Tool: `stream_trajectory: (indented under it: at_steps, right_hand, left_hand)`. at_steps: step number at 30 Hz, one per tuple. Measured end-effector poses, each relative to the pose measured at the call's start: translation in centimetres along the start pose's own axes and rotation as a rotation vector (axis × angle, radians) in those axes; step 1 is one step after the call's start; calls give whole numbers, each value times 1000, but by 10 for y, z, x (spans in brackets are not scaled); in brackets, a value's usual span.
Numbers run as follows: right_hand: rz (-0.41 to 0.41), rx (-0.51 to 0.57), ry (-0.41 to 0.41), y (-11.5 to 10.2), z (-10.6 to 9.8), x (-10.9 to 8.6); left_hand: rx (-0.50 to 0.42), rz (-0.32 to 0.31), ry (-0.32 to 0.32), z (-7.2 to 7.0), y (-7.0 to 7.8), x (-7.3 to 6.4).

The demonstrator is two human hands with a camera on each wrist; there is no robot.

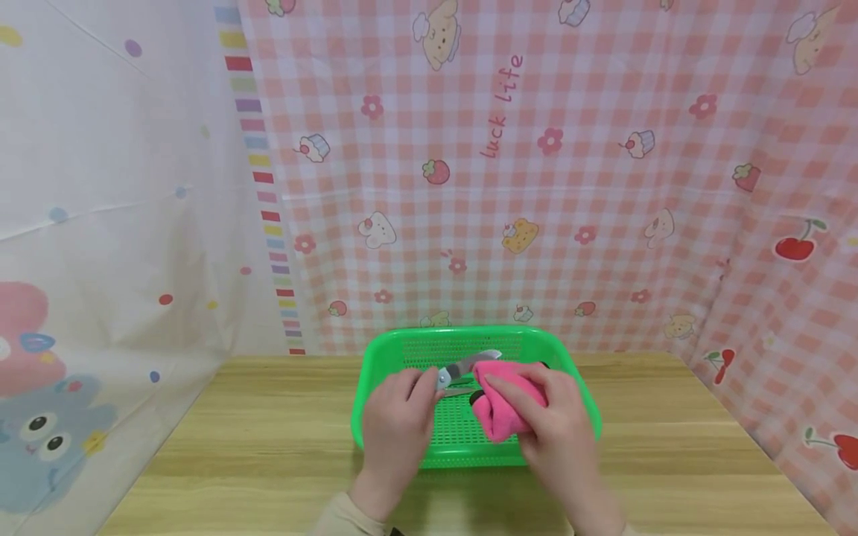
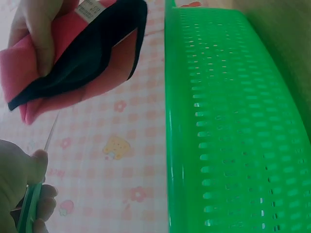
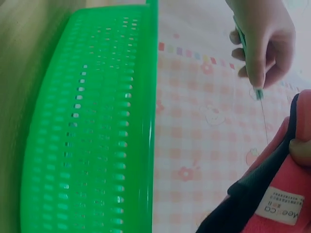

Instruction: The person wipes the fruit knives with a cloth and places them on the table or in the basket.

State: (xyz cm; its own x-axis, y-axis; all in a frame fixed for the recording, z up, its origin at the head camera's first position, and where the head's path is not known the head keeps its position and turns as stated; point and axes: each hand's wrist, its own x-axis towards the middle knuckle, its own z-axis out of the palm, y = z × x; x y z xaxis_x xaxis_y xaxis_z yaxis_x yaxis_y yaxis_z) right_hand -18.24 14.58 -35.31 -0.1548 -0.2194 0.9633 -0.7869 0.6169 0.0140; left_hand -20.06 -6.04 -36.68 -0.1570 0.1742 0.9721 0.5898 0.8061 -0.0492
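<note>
Above the basket, my left hand (image 1: 400, 420) grips a knife (image 1: 482, 362) by its pale blue-green handle. Its blade points to the upper right, toward the pink cloth. My right hand (image 1: 559, 424) holds this folded pink cloth item (image 1: 499, 417) with thumb and fingers. Black trim and a white label (image 3: 280, 206) show on it in the right wrist view. In the left wrist view its black-edged fold (image 2: 92, 63) gapes. The cloth's exact kind is unclear. Below both hands stands the green perforated basket (image 1: 462, 455).
Inside the basket, a thin metal-looking item (image 1: 459, 391) shows between the hands; its kind is unclear. The basket stands on a wood-grain table (image 1: 268, 439). A pink checked curtain (image 1: 469, 201) hangs behind, and a white printed curtain (image 1: 134, 223) hangs at the left.
</note>
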Motion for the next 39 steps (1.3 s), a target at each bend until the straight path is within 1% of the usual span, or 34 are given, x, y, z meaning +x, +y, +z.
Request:
stream_trajectory:
  at_steps: [3,9,13,16,19,23,27,31,34,39]
  right_hand:
    - [-16,-18,-22,-3,4,0]
    - [12,-82,-83,-7,10,-6]
    - [33,-135,-118,-10,14,-9]
    - [47,-152,-131,-12,15,-9]
    - [70,-154,-143,-10,15,-9]
    - [132,-167,-165,-5,12,-11]
    - [188,-193,-158,3,8,-14]
    - [224,-209,-137,9,4,-15]
    - [235,-214,-128,12,1,-15]
    - [223,-215,-134,16,-5,-14]
  left_hand:
    - [17,13,-3,1,2,0]
    - [35,44,6,4,6,-2]
    - [12,43,-1,5,7,-5]
    - [-11,36,-10,6,7,-6]
    - [-24,34,-14,6,7,-7]
    - [-24,44,-3,6,5,-7]
    - [-21,55,17,5,3,-7]
    - [-21,58,34,6,2,-7]
    - [-17,56,39,7,3,-7]
    - [-16,44,30,8,3,-8]
